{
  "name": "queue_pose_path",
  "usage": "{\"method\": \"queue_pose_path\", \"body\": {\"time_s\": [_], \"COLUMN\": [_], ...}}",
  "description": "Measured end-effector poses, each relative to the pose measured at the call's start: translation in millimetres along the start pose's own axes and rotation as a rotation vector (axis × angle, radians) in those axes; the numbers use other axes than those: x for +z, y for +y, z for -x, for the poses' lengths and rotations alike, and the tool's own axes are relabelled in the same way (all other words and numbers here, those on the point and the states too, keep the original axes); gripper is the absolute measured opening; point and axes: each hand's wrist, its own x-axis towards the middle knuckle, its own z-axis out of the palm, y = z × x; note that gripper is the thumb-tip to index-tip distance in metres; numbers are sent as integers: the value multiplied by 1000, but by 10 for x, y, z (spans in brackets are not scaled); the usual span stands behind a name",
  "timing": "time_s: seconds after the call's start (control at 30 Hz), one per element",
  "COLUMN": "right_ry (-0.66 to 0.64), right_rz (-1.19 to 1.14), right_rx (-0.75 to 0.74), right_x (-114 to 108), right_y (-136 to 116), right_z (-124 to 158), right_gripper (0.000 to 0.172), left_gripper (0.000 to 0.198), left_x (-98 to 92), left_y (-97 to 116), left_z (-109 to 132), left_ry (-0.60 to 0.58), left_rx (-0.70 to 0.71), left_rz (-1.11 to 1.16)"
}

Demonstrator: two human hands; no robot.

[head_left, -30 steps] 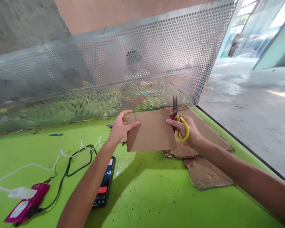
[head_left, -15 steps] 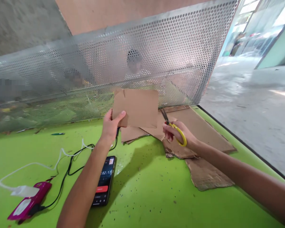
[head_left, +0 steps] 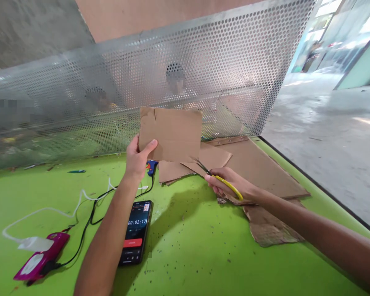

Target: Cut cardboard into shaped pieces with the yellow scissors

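Observation:
A rectangular piece of brown cardboard (head_left: 175,133) is held up above the table by my left hand (head_left: 137,156), thumb on its near face and fingers behind. Its upper left corner has a small crease or tear. My right hand (head_left: 226,183) is closed around yellow-handled scissors (head_left: 230,188), whose dark blades point up and left to the lower right corner of the cardboard. Whether the blades touch it I cannot tell. Behind and below lie several cardboard sheets (head_left: 259,164), with a torn cardboard scrap (head_left: 269,226) nearer to me.
A phone (head_left: 136,232) showing a timer lies on the green table (head_left: 185,255). At left are a magenta power strip (head_left: 43,255) with black and white cables and a blue tool (head_left: 152,167). A perforated metal panel (head_left: 234,61) borders the back, with people visible behind it.
The cardboard and my left hand have moved slightly left and up. My right hand has turned the scissors, so the blades now tilt left toward the cardboard's lower right corner.

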Motion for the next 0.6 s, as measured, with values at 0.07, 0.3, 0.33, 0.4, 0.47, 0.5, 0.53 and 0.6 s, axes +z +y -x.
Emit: {"method": "queue_pose_path", "body": {"time_s": [0.07,0.3,0.33,0.4,0.47,0.5,0.53,0.6], "right_ry": [0,18,23,29,32,32,31,31], "right_rz": [4,58,71,99,116,121,124,130], "right_rx": [8,5,10,19,25,28,31,27], "right_x": [-8,-22,-25,-33,-39,-41,-43,-49], "right_y": [12,28,13,-26,-60,-71,-77,-75], "right_z": [-2,-8,-9,-6,1,5,8,10], "right_gripper": [51,54,54,55,55,55,55,55], "left_gripper": [43,44,43,43,43,44,44,44], "left_x": [23,83,90,99,106,108,111,117], "left_y": [-5,-21,-22,-24,-26,-28,-31,-37], "left_z": [17,61,65,73,78,80,82,84], "left_ry": [-27,-84,-86,-88,-95,-99,-102,-103], "left_rx": [-3,-9,-12,-17,-21,-21,-21,-22], "left_rz": [-6,-10,-16,-28,-24,-18,-15,-27]}}
